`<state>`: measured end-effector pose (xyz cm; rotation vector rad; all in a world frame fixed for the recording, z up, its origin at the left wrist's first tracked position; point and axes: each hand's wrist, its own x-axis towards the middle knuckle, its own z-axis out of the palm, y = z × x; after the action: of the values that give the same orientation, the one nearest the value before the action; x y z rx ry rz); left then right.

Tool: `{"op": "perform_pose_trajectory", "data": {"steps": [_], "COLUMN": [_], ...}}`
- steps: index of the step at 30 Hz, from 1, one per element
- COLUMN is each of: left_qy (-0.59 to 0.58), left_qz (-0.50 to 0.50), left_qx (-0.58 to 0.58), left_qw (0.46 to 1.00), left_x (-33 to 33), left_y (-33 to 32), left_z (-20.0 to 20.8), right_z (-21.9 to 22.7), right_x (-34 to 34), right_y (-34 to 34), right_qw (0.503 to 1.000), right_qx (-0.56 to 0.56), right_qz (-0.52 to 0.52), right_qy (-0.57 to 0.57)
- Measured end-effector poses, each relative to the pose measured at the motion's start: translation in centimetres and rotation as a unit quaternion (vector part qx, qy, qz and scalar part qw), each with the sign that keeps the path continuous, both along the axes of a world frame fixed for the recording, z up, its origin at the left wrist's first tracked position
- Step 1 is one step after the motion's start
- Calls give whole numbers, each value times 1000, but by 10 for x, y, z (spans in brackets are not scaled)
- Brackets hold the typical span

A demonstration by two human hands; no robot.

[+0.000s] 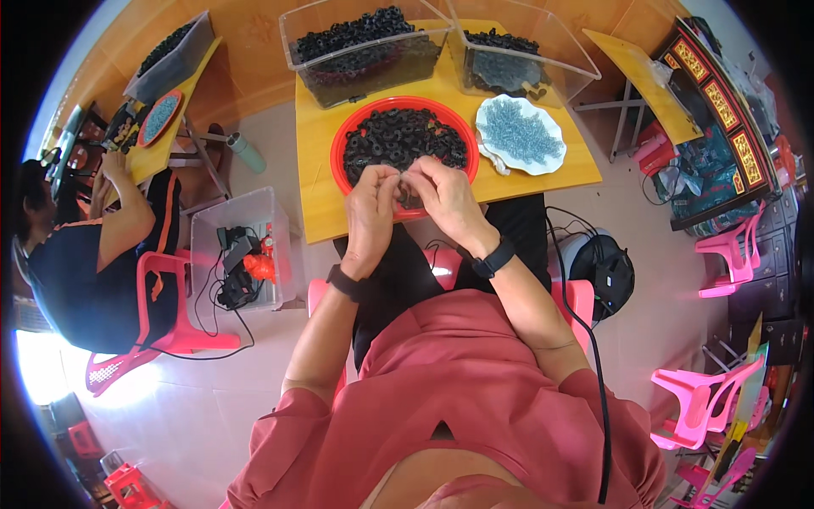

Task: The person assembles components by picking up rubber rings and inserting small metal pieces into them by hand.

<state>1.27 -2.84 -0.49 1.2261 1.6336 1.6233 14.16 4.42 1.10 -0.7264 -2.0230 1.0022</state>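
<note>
Yellow tabletop [322,204] carries everything handled; landmark for places: the red basin. Beyond the basin, one clear bin [373,90] at its far left side and another clear bin [585,77] at its far right, both holding dark pieces. Red basin [405,102] itself: broad, shallow, filled with black rings. Just right of it, a white scalloped plate [549,163] with small pale-blue pieces heaped on it.

Left hand [370,199] and right hand [449,195] meet over the basin's near part, thumbs and fingertips drawn into narrow pinches. Cannot tell whether either pinch is closed on a piece; fingers cover the spot.

Black rings [381,140] lie loose inside the basin. Judged handling: light, probably somewhat rubbery, low risk of breakage; the glossy look suggests they could slide. Best hold: thumb and forefinger on the outer edge, leaving the hole free.

Pale-blue pieces [519,127], inside the plate right of the basin, look slender and glassy; likely very light, stiff, easily dropped. Best hold: fingertips only, one lifted from the heap's edge.
</note>
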Motion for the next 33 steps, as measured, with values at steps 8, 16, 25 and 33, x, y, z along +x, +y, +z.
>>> {"op": "perform_pose_trajectory", "data": {"steps": [8, 16, 25, 33], "left_qy": [-1, -112, -5, 8], "left_qz": [44, 67, 24, 23], "left_qx": [24, 54, 47, 32], "left_qw": [999, 990, 999, 999], "left_x": [-9, -20, -16, -15], "left_y": [6, 10, 9, 12], "left_z": [-5, -4, -17, -16], "right_z": [14, 15, -2, -3], "right_x": [10, 8, 21, 16], "right_y": [10, 47, 45, 48], "right_qw": [995, 988, 949, 947], "right_qx": [58, 97, 153, 133], "right_qz": [-68, -111, -110, -130], "right_qy": [37, -56, -255, -262]}}
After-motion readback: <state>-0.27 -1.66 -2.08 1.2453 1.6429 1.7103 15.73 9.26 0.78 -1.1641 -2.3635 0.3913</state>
